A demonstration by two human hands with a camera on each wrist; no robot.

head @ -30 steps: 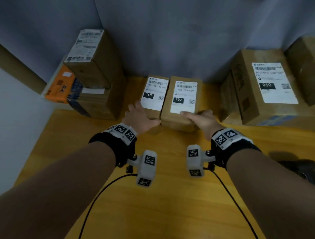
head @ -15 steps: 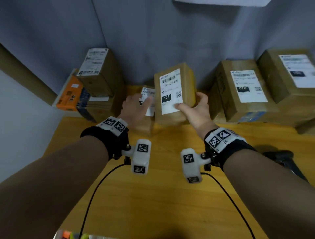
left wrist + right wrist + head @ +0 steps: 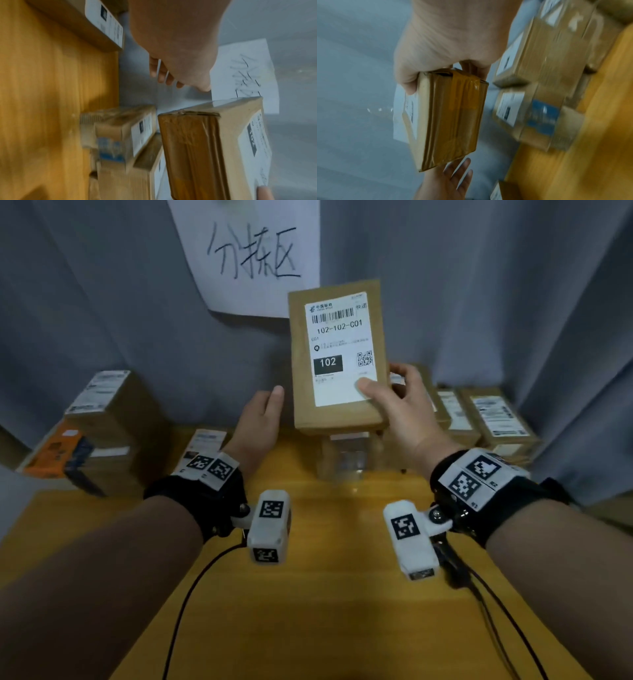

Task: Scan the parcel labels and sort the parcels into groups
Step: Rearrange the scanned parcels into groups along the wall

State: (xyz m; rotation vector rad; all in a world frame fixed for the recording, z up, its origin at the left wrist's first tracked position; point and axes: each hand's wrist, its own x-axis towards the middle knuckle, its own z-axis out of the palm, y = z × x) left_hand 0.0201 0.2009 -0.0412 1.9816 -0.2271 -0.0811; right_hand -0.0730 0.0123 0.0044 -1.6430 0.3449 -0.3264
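A brown cardboard parcel (image 3: 337,354) with a white label reading 102-102-C01 and a black 102 box is held upright above the table. My right hand (image 3: 394,402) grips its lower right corner, thumb on the label, fingers behind. The right wrist view shows the taped end of the parcel (image 3: 450,119) in that grip. My left hand (image 3: 263,416) hovers just left of the parcel with straight fingers, apart from it; its fingers (image 3: 168,75) hold nothing in the left wrist view, where the parcel (image 3: 214,148) is at lower right.
Stacked boxes (image 3: 102,426) with an orange packet stand at the back left of the wooden table (image 3: 308,611). A small labelled parcel (image 3: 205,443) lies behind my left wrist. Several labelled boxes (image 3: 493,416) line the back right. A handwritten paper sign (image 3: 250,251) hangs on the grey curtain.
My right hand has lifted the 102 parcel off the table and tilted it upright. My left hand has left the neighbouring 150 parcel and risen beside it.
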